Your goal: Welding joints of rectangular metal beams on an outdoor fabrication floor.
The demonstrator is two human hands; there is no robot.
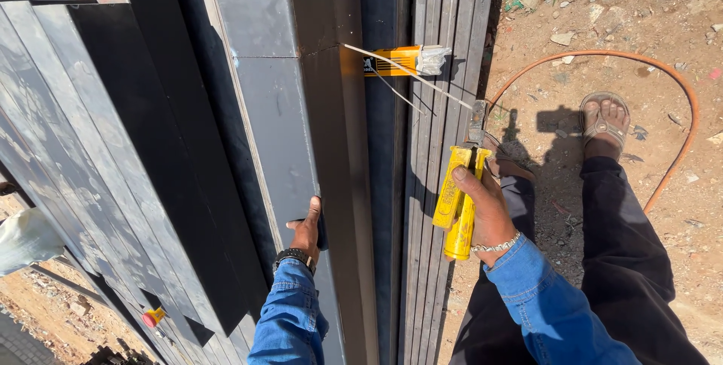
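Observation:
My right hand grips a yellow-handled welding electrode holder. Its metal jaw clamps a thin welding rod that reaches up and left to the seam of a dark steel box section. My left hand lies against the side of that box section, fingers wrapped on its edge, with a black band on the wrist. Both sleeves are blue denim. An orange packet of rods lies on the stacked steel just beyond the rod's tip.
Long grey steel sections lie stacked side by side, running away from me. An orange cable loops over the dirt ground at right. My sandalled foot stands on the rubble-strewn soil. A small yellow and red object sits lower left.

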